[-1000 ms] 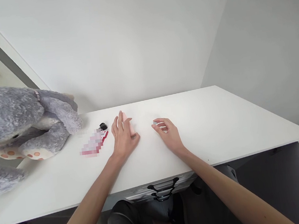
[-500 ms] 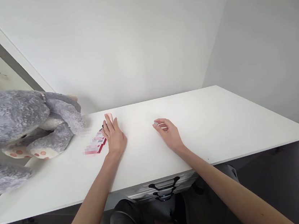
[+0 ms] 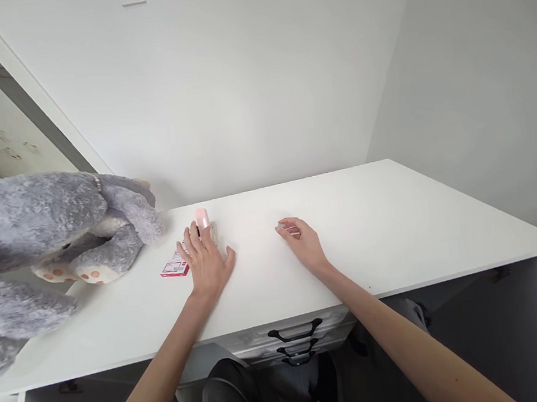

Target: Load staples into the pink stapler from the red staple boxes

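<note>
Left hand (image 3: 206, 264), fingers apart over red-white box (image 3: 174, 268), pink object (image 3: 202, 217) beyond it; right hand (image 3: 306, 243) pinching small pale piece (image 3: 282, 226) right of box; likely setting-down, next needs clean lift-off

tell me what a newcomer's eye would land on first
Probably the gray plush toy filling the left end of the white tabletop. Next, the left hand, partly covering a pink object and a red and white packet; then, nearer the middle, the right hand, pinching a small pale item.
</note>
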`<state>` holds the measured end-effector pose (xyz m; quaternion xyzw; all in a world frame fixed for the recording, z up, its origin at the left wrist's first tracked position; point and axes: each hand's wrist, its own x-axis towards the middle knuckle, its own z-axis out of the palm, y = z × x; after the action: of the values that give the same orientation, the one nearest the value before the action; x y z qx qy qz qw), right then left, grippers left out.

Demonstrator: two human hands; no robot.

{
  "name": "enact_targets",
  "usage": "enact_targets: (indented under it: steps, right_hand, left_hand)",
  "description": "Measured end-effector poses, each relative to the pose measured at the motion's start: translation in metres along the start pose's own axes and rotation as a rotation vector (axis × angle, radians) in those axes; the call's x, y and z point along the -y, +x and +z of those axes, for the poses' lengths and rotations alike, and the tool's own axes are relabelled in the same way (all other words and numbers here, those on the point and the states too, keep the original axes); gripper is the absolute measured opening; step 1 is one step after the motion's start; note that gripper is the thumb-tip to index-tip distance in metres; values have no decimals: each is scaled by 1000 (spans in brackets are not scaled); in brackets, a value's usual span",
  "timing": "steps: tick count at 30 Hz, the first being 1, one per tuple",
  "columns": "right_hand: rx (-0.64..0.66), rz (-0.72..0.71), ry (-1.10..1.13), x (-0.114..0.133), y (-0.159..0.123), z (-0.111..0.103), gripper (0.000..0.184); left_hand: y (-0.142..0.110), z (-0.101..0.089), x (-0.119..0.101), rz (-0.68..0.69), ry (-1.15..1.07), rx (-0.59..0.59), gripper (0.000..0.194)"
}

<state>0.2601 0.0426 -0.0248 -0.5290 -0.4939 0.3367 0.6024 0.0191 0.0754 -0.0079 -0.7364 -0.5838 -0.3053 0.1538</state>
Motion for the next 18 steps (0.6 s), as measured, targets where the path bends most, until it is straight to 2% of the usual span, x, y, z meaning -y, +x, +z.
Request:
enact_targets:
  steps: [7, 10, 15, 18]
  right_hand:
    - [3, -21, -2, 0, -3, 1, 38]
    - [7, -29, -2, -1, -4, 1, 39]
    - [15, -32, 6, -4, -4, 0, 39]
    - [20, -34, 10, -4, -5, 0, 38]
  left_hand:
    - [-27, -29, 42, -156, 120, -20, 76]
    - [-34, -36, 59, -238, 160, 23, 76]
    - [-38, -43, 70, -355, 188, 151, 67]
    - [-40, -48, 72, -339, 169, 108, 65]
